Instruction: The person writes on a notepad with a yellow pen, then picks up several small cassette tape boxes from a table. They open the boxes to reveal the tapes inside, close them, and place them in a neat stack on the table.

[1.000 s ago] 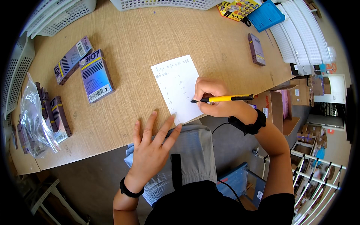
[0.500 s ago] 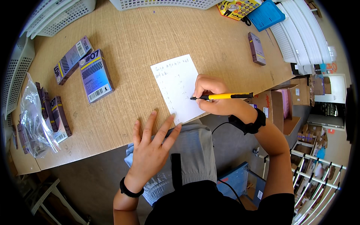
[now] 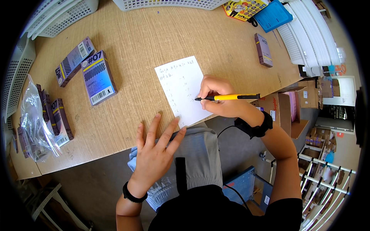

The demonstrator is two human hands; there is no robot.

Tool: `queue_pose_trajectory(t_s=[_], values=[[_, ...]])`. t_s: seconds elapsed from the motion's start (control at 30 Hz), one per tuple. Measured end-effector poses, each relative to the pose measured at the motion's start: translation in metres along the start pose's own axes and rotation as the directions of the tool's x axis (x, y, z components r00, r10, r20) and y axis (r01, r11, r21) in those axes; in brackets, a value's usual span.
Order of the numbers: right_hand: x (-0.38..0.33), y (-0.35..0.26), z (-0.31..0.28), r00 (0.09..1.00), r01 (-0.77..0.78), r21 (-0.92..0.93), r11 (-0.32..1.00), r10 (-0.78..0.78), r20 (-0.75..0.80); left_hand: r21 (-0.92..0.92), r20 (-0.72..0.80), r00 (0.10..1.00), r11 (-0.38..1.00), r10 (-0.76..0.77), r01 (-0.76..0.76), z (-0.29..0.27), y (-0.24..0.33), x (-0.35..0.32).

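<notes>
A white sheet of paper [image 3: 180,84] with handwritten lines lies near the front edge of the wooden table [image 3: 154,42]. My right hand [image 3: 217,96] rests on the sheet's right side and grips a yellow and black pen [image 3: 229,97], its tip touching the paper. My left hand [image 3: 156,152] lies flat with fingers spread at the table's edge, just below and left of the sheet, holding nothing. Each wrist wears a black band.
Two purple boxes [image 3: 86,71] lie on the left of the table, with more beside a clear plastic bag [image 3: 32,119] at the far left. A small purple box [image 3: 263,49] lies at the right. White baskets [image 3: 58,13] line the back. Cardboard boxes [image 3: 287,111] stand on the floor at the right.
The pen tip and my right hand have shifted slightly along the paper. My left hand has stayed in place.
</notes>
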State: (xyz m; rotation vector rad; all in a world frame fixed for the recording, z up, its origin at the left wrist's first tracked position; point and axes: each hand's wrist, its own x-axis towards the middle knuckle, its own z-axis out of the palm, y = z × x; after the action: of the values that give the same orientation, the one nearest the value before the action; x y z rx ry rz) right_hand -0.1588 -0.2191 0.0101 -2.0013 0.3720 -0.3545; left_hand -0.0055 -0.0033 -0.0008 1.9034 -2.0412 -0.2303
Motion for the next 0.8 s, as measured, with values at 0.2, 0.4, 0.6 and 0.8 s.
queue_pose_trajectory(t_s=[0.2,0.4,0.6,0.8], values=[[-0.003,-0.004,-0.002,1.0,-0.029,0.013,0.999,0.029,-0.006,0.0,0.004,1.0,1.0,0.01,-0.01,0.0,0.0,0.0],[-0.006,-0.012,0.001,1.0,0.007,-0.062,0.998,-0.007,-0.007,0.008,0.0,1.0,1.0,0.014,-0.014,0.001,-0.001,0.0],[-0.007,-0.015,0.0,0.997,0.047,-0.139,0.989,-0.038,0.067,0.008,0.012,1.0,1.0,0.01,-0.01,0.001,0.0,0.0],[-0.011,-0.014,0.004,0.997,0.053,-0.152,0.987,-0.044,0.061,0.013,0.004,1.0,1.0,0.016,-0.016,0.002,0.0,0.0]])
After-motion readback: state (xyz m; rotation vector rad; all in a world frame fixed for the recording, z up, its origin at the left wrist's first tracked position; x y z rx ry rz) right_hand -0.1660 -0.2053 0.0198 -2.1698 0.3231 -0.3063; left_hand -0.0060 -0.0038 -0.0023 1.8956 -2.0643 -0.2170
